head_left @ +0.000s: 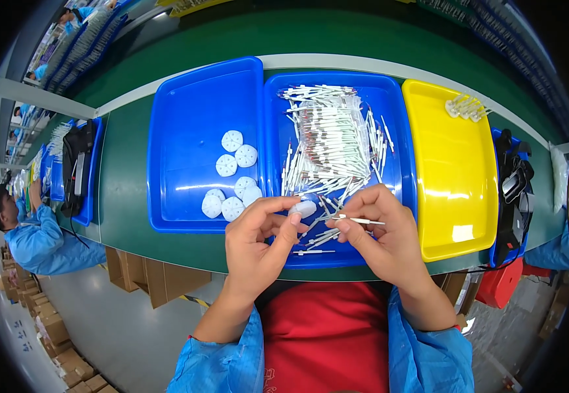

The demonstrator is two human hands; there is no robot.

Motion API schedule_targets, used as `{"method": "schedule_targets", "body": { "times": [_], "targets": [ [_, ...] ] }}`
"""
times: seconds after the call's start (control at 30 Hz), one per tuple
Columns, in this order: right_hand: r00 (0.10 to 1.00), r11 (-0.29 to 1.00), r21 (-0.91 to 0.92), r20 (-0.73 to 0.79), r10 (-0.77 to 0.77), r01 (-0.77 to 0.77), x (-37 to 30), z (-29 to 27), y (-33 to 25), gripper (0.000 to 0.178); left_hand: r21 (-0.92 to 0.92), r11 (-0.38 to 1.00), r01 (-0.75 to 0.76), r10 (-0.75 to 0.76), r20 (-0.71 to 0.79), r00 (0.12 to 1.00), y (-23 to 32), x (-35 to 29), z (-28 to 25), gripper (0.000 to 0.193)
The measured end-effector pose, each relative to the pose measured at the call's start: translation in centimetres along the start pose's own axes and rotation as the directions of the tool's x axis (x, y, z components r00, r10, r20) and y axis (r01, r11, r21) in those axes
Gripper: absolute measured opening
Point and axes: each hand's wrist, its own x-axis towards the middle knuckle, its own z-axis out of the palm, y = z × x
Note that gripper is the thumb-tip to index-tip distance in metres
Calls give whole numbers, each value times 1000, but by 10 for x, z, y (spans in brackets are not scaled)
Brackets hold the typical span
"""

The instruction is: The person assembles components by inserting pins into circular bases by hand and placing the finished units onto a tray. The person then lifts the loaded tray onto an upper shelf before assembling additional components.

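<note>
Between the thumb and fingers of my left hand (pixel 261 239) is a small white round plastic piece (pixel 304 209), tilted on its side. My right hand (pixel 386 239) pinches a thin white stick-like part (pixel 366 221), close beside the round piece; whether the two touch I cannot tell. Both hands are over the near edge of the middle blue tray (pixel 406 118). Many similar slim white sticks (pixel 333 137) with some dark reddish sections lie heaped there, several loose near my fingers. Several white round pieces (pixel 232 141) with small holes rest in the left blue tray (pixel 186 98).
A yellow tray (pixel 455 170) on the right holds a small group of pale pieces with upright sticks (pixel 466 108). Beyond it sits a blue tray with black devices (pixel 514 183). At far left are a black device (pixel 78 167) and a person in blue (pixel 48 236). The table (pixel 124 177) is green.
</note>
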Motion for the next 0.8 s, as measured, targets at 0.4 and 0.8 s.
{"method": "schedule_targets", "body": {
  "times": [0.4,0.8],
  "targets": [
    [937,917,-194,74,-341,349,2,5,13,20,-192,976,102,-94,50,994,5,-3,5,22],
    [937,805,-481,139,-321,348,-4,7,10,22,-270,962,35,-18,65,998,0,-5,2,22]
  ]
}}
